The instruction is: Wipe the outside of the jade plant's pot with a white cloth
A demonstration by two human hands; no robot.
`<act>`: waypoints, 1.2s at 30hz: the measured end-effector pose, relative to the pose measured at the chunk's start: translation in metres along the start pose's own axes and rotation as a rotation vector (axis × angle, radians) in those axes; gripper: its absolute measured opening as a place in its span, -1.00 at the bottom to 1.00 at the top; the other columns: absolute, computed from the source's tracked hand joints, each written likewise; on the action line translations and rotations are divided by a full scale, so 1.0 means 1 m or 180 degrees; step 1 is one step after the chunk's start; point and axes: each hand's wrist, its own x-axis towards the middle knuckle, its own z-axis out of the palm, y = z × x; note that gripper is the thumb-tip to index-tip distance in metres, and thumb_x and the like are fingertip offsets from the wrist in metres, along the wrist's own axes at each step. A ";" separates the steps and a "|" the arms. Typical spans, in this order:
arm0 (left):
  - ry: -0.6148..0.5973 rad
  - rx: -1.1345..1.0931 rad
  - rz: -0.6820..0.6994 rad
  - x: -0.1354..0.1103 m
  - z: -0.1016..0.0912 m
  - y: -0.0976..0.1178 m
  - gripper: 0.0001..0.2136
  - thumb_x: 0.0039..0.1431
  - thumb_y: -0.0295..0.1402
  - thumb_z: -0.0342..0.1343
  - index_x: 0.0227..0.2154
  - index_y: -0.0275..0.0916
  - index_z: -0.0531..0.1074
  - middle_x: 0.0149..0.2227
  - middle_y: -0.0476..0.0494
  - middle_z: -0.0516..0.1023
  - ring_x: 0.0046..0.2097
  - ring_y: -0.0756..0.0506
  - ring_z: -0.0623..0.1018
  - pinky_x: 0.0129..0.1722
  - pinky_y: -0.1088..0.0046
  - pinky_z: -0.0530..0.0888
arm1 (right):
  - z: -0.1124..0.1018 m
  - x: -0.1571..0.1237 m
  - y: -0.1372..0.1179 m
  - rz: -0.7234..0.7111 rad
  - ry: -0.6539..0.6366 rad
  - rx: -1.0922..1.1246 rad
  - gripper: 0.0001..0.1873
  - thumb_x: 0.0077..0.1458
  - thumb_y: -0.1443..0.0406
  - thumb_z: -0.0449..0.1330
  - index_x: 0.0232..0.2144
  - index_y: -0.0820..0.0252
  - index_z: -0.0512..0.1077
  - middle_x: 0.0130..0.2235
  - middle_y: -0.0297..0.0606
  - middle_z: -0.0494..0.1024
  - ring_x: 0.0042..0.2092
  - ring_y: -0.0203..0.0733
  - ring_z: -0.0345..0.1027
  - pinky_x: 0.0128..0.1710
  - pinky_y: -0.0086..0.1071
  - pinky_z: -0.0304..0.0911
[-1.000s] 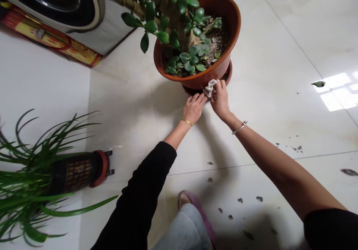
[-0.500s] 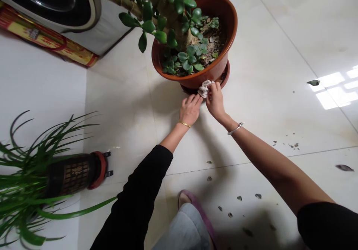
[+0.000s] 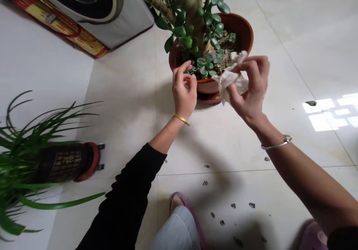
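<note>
A crumpled white tissue (image 3: 228, 79) hangs from the fingers of my right hand (image 3: 253, 88), which pinches it above the front right rim of a brown flowerpot (image 3: 207, 86). My left hand (image 3: 184, 91) is raised by the pot's front left rim, with loosely curled fingers apart from the thumb and nothing between them. Inside the pot grows a jade plant (image 3: 205, 65) with thick stems and round green leaves over dry soil. Beneath the pot, a saucer (image 3: 208, 100) is partly visible.
At the left stands a spider-like plant in a dark pot (image 3: 67, 161) on a red wheeled base (image 3: 91, 162). A front-loading washing machine (image 3: 131, 15) and a red-yellow box (image 3: 64, 28) are at the upper left. Dry leaves (image 3: 222, 222) lie scattered on the tiled floor.
Both hands have lifted from the pot's lower front and moved apart. My left hand has come off the tissue, which is now in my right hand alone and looks more spread out.
</note>
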 end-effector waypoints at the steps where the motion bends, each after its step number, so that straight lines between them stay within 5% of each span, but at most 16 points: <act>1: -0.0051 -0.0021 0.0002 0.004 0.004 0.000 -0.53 0.56 -0.05 -0.32 0.41 0.08 0.14 0.17 -0.29 0.47 0.04 -0.07 0.61 0.00 0.38 0.59 | 0.005 0.010 -0.001 -0.0036 -0.0174 -0.0040 -0.88 0.20 0.30 0.17 -0.21 0.04 0.31 -0.07 -0.15 0.39 0.07 0.08 0.33 0.17 0.14 0.30; 6: -0.0132 -0.0288 -0.0090 0.013 0.028 -0.005 -0.54 0.56 -0.06 -0.28 0.36 0.02 0.26 0.13 -0.25 0.49 0.07 -0.06 0.62 0.03 0.42 0.60 | 0.021 0.042 0.007 0.0379 -0.0718 0.0050 -0.82 0.23 0.39 0.06 -0.22 -0.02 0.15 -0.24 -0.30 0.38 -0.25 -0.13 0.30 -0.13 -0.18 0.39; 10: -0.0175 -0.0446 -0.0335 0.017 0.042 -0.010 -0.55 0.58 -0.14 -0.30 0.34 -0.02 0.30 0.13 -0.27 0.50 0.03 -0.03 0.64 -0.02 0.44 0.63 | 0.017 0.059 0.014 0.0664 -0.1000 0.0453 -0.88 0.37 0.33 0.00 -0.27 0.01 0.18 -0.33 -0.36 0.37 -0.29 -0.22 0.28 -0.12 -0.25 0.40; 16: -0.0138 -0.0637 -0.0653 0.023 0.046 -0.008 -0.61 0.56 -0.26 -0.13 0.35 -0.07 0.27 0.14 -0.26 0.56 -0.14 -0.01 0.67 -0.11 0.41 0.65 | 0.008 0.069 0.035 0.1150 -0.1867 0.1032 -0.82 0.25 0.20 0.24 -0.36 0.09 0.35 -0.50 -0.43 0.37 -0.47 -0.30 0.22 -0.39 -0.32 0.38; 22: -0.0193 -0.1524 -0.1183 0.031 0.039 -0.002 -0.76 0.48 -0.36 0.04 0.11 -0.17 0.47 -0.03 -0.17 0.67 -0.26 0.03 0.66 -0.27 0.55 0.61 | 0.004 0.056 0.054 0.1654 -0.1290 0.0996 -0.80 0.20 0.23 0.23 -0.35 0.03 0.24 -0.48 -0.42 0.40 -0.42 -0.20 0.35 -0.36 -0.20 0.46; 27: -0.0258 -0.2021 -0.1594 0.041 0.031 0.006 -0.81 0.41 -0.44 0.11 -0.03 -0.21 0.57 -0.16 -0.11 0.69 -0.30 0.03 0.63 -0.39 0.59 0.55 | 0.017 0.062 0.034 0.0715 -0.0911 0.0270 -0.85 0.29 0.21 0.17 -0.21 0.01 0.21 -0.29 -0.35 0.40 -0.21 -0.14 0.39 -0.07 -0.05 0.46; 36: -0.0327 -0.2458 -0.2158 0.054 0.016 0.024 -0.81 0.35 -0.53 0.14 -0.18 -0.24 0.66 -0.37 0.00 0.63 -0.41 0.09 0.52 -0.36 0.62 0.51 | 0.054 0.073 0.025 -0.0232 -0.1503 -0.0129 -0.60 0.43 -0.05 -0.01 0.01 0.01 0.42 0.03 -0.05 0.45 0.10 0.11 0.39 0.18 0.16 0.35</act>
